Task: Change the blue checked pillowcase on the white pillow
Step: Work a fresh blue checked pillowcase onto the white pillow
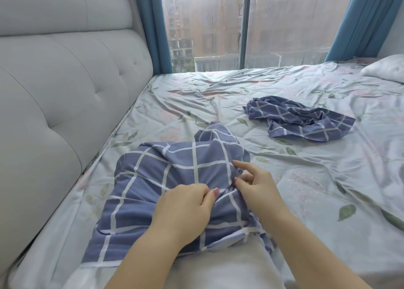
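On bunched pillowcase [153, 175]: left hand [183, 208], right hand [255, 188], each grip tight.

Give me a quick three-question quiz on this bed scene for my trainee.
1. True or false: the left hand and right hand both touch the near pillowcase.
2. The crumpled pillowcase lies: A) on the floor; B) on the bed sheet, apart from both hands; C) on a chair.
3. Fill in: the white pillow pokes out of the near pillowcase at the end ___ the camera (nearest/farthest).
Key: 1 true; 2 B; 3 nearest.
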